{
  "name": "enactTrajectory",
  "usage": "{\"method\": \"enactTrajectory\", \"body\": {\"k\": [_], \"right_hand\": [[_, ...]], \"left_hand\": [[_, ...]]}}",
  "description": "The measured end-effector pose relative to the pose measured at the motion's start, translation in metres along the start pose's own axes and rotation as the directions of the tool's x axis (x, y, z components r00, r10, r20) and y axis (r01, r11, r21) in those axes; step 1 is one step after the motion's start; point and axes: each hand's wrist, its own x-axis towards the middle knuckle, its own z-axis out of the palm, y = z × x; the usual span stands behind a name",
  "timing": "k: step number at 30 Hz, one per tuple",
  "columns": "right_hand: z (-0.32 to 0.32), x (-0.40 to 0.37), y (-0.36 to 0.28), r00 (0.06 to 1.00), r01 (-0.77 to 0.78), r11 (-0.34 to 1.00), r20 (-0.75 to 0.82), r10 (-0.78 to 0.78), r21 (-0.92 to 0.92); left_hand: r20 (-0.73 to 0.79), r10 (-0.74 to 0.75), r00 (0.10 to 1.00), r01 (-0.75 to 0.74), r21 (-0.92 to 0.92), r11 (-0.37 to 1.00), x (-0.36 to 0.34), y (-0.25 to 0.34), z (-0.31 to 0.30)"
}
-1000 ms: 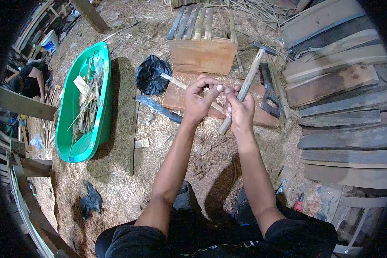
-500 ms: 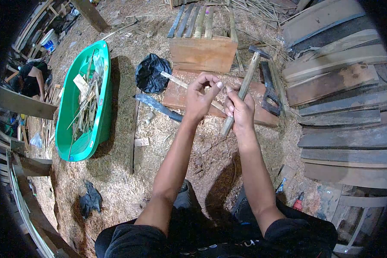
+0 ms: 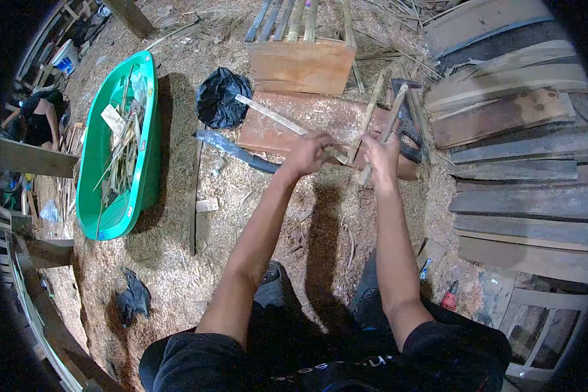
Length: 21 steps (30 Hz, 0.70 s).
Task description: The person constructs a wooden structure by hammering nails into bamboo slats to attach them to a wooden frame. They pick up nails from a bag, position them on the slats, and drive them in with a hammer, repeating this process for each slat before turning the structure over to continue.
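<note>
My right hand [image 3: 380,155] is closed around the wooden handle of a hammer [image 3: 389,128], whose head points away from me. My left hand [image 3: 309,154], slightly blurred, hovers at a pale wooden strip [image 3: 271,116] that crosses the reddish-brown board [image 3: 333,108]. Its fingers are curled together, and what they may pinch is hidden. Another narrow wooden stick [image 3: 368,119] lies just left of the hammer, its near end by the strip's end. A long dark blade [image 3: 232,149] rests left of the board, and a handsaw [image 3: 408,127] lies beyond the hammer.
A wooden box with slats [image 3: 300,67] stands behind the board, beside a black plastic bag [image 3: 222,98]. The green tub [image 3: 147,150] on the left holds wood scraps. Stacked planks [image 3: 522,209] line the right side. Another person [image 3: 44,117] crouches at far left.
My hands have moved apart from each other. The left hand has dropped lower towards the strip, and the right has shifted right with the hammer. The narrow stick now shows beside the handle.
</note>
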Motion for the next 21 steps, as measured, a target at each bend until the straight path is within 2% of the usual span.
{"method": "enactTrajectory", "body": {"k": [1, 2, 3, 6, 9, 10, 13, 14, 17, 20, 21], "right_hand": [[-0.005, 0.003, 0.006, 1.0, -0.013, 0.996, -0.004, 0.012, -0.093], [-0.007, 0.017, 0.035, 0.991, 0.112, 0.981, -0.052, -0.121, -0.157], [-0.007, 0.015, 0.039, 0.993, 0.107, 0.974, -0.026, -0.114, -0.199], [-0.007, 0.02, 0.065, 0.994, 0.11, 0.937, 0.042, -0.101, -0.332], [0.0, 0.023, 0.091, 0.957, 0.287, 0.918, 0.111, -0.267, -0.273], [0.003, 0.018, 0.089, 0.959, 0.281, 0.928, 0.096, -0.265, -0.244], [0.01, 0.014, 0.087, 0.94, 0.34, 0.846, 0.132, -0.314, -0.41], [0.014, 0.018, 0.097, 0.925, 0.38, 0.859, 0.135, -0.355, -0.343], [0.017, 0.022, 0.1, 0.904, 0.426, 0.788, 0.181, -0.387, -0.445], [0.023, 0.013, 0.075, 0.923, 0.383, 0.754, 0.188, -0.335, -0.533], [0.022, 0.014, 0.077, 0.919, 0.393, 0.752, 0.199, -0.34, -0.529]], "left_hand": [[-0.006, 0.035, 0.999, -0.034, 0.063, 0.997, -0.003, -0.003, 0.008], [-0.009, 0.069, 0.998, -0.067, 0.126, 0.99, -0.007, -0.005, 0.018], [-0.01, 0.104, 0.994, -0.101, 0.189, 0.977, -0.009, -0.008, 0.025], [-0.035, 0.033, 0.999, -0.025, 0.195, 0.981, -0.004, -0.024, 0.029], [-0.075, 0.01, 0.997, 0.009, 0.24, 0.971, -0.001, -0.036, 0.021], [-0.095, 0.005, 0.995, 0.019, 0.252, 0.968, 0.0, -0.039, 0.019], [-0.137, 0.026, 0.99, 0.01, 0.256, 0.967, -0.001, -0.042, 0.013], [-0.152, 0.036, 0.988, 0.003, 0.248, 0.969, -0.002, -0.041, 0.013], [-0.199, 0.008, 0.98, 0.029, 0.181, 0.983, -0.006, -0.048, 0.022], [-0.252, -0.097, 0.963, 0.116, 0.063, 0.991, -0.008, -0.05, 0.029], [-0.245, -0.082, 0.966, 0.106, 0.085, 0.991, -0.008, -0.051, 0.029]]}}
